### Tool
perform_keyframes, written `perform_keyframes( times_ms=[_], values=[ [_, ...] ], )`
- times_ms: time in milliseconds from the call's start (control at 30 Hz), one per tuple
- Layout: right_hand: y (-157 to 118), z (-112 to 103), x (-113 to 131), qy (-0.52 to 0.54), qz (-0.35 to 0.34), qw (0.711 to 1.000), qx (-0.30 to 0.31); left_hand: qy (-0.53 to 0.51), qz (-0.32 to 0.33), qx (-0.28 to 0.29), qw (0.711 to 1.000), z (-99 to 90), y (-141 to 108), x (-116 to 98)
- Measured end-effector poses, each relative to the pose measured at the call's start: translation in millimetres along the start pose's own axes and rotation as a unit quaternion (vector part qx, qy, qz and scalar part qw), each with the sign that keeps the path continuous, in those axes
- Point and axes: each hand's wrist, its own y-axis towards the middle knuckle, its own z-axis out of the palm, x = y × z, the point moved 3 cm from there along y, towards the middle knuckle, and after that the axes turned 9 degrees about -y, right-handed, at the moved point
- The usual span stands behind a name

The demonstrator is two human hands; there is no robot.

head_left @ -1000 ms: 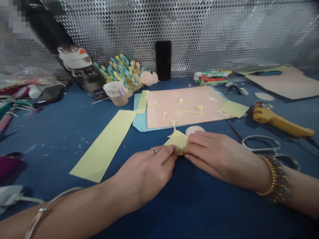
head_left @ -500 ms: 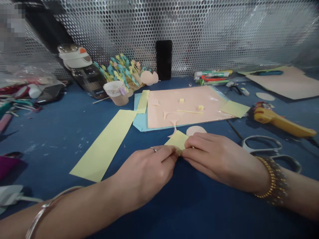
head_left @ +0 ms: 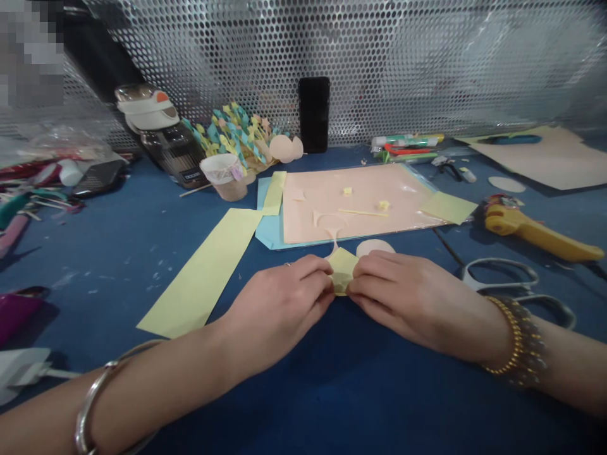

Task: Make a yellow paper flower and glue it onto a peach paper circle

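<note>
A small piece of pale yellow paper (head_left: 342, 270) is pinched between my left hand (head_left: 279, 303) and my right hand (head_left: 408, 297), its folded lower part hidden by my fingertips. A thin peach paper strip (head_left: 333, 239) rises from behind it towards a peach sheet (head_left: 353, 205) on light blue card (head_left: 266, 234). A peach paper disc (head_left: 374, 247) lies just beyond my right fingers. To the left of my left hand lies a long pale yellow paper strip (head_left: 202, 272), not touching it.
Silver scissors (head_left: 497, 275) lie beyond my right wrist, with a yellow rotary cutter (head_left: 535, 232) behind them. A paper cup (head_left: 224, 177), a bottle (head_left: 164, 139), colourful paper craft (head_left: 232, 136) and a black phone (head_left: 313, 115) stand against a perforated metal panel (head_left: 427, 63).
My left hand has moved up and inward, closing against the yellow paper. The paper now looks more gathered between both hands. The view has shifted slightly.
</note>
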Motion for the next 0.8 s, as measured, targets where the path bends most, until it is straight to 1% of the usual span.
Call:
perform_keyframes(
  times_ms=[200,433,500,667,800],
  values=[
    [-0.5,1.2,2.2,-0.011,-0.021,1.000,-0.001,0.017,0.014,0.011,1.000,-1.2,1.5,-4.7],
    [-0.8,1.8,1.3,-0.017,-0.022,1.000,0.003,0.012,0.010,0.011,1.000,1.0,0.6,-3.2],
    [-1.0,3.0,0.8,-0.005,-0.010,1.000,0.010,0.010,0.006,0.014,1.000,1.9,-0.4,-2.6],
    [1.1,5.0,-0.4,0.029,0.048,0.998,0.027,0.007,0.000,0.024,1.000,2.4,-1.1,-0.9],
    [1.7,5.5,-0.7,0.042,0.073,0.995,0.044,0.007,-0.002,0.024,1.000,1.6,-0.8,-0.5]
  ],
)
